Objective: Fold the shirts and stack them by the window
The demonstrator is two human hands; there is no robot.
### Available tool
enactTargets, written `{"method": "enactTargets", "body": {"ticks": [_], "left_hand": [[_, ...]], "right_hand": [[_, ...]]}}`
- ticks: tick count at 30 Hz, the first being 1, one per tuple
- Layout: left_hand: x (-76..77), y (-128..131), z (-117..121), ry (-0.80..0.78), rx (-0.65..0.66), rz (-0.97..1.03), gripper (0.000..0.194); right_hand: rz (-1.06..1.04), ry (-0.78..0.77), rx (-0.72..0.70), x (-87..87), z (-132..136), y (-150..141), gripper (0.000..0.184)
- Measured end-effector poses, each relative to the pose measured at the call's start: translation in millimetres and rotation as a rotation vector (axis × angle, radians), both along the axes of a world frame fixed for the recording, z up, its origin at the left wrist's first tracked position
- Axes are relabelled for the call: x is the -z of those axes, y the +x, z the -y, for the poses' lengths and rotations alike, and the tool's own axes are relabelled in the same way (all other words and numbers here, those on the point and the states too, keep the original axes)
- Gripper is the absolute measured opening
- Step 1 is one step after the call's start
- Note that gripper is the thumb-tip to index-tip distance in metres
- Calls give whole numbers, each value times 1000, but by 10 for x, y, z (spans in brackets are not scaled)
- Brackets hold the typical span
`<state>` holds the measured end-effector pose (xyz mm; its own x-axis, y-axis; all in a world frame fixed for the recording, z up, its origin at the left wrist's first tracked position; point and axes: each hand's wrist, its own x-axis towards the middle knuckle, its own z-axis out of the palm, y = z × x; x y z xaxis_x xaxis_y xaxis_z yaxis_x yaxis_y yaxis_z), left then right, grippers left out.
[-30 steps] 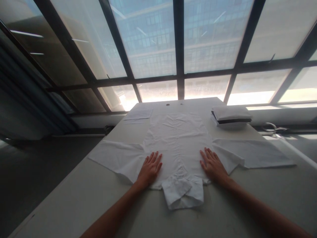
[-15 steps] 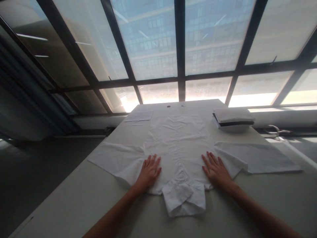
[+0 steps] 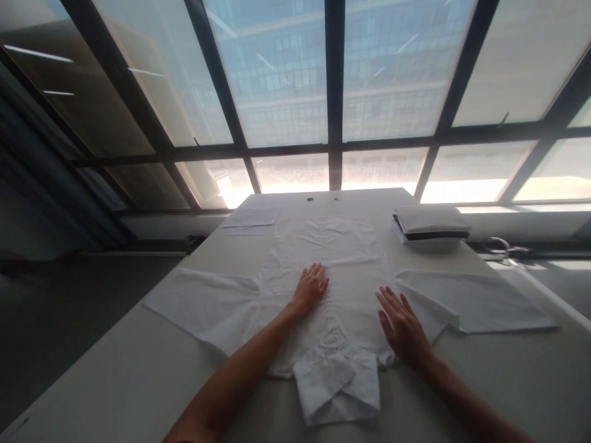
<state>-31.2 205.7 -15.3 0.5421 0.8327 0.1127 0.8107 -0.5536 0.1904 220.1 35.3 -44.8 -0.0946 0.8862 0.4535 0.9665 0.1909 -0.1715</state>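
A white shirt (image 3: 355, 277) lies spread on the table, its collar (image 3: 339, 387) toward me and its sleeves stretched out to both sides. My left hand (image 3: 312, 285) rests on the middle of the shirt front, by the button placket, with its fingers extended. Over the right side of the shirt, near where the right sleeve (image 3: 489, 301) begins, is my right hand (image 3: 401, 320). Its fingers are stretched out, and I cannot tell whether the palm touches the cloth. Neither hand holds anything. Some creases show in the cloth beyond my left hand.
The white table (image 3: 120, 363) carries a stack of folded cloth (image 3: 431, 223) with a dark layer at the back right. Thin white sheets (image 3: 252, 216) lie at the back left. Large framed windows stand behind the table, and a dark curtain (image 3: 41, 166) hangs at left.
My left hand has moved forward and right, from the shirt's left side to its middle. The right hand stays over the right side, now turned slightly onto its edge.
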Motion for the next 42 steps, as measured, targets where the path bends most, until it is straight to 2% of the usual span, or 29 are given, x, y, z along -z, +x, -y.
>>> {"method": "enactTargets", "body": {"ticks": [2,4,10,14,19,26,36,39,42], "left_hand": [[81,-13,-17,18,14,13,52],[128,-41,-21,28,32,10,52],[134,-66,-38,18,47,-18,55],[123,-61,-36,14,47,-18,55],[103,-65,-23,8,50,-21,55],[106,-66,-26,6,49,-2,54],[137,-51,-71,25,64,58,53],[146,-37,-71,30,66,63,53],[147,-25,-62,42,50,59,53]], "right_hand": [[-68,80,16,-33,4,-5,49],[-85,75,4,-39,0,-29,51],[66,-210,-42,73,-39,-90,56],[91,-297,-6,90,-38,-75,58],[61,-344,42,32,-34,-86,58],[4,-391,33,-30,-37,-100,59],[0,-527,88,-237,-33,-173,60],[-43,-544,94,-305,-128,-268,60],[-108,-505,30,-372,-369,-487,60]]}}
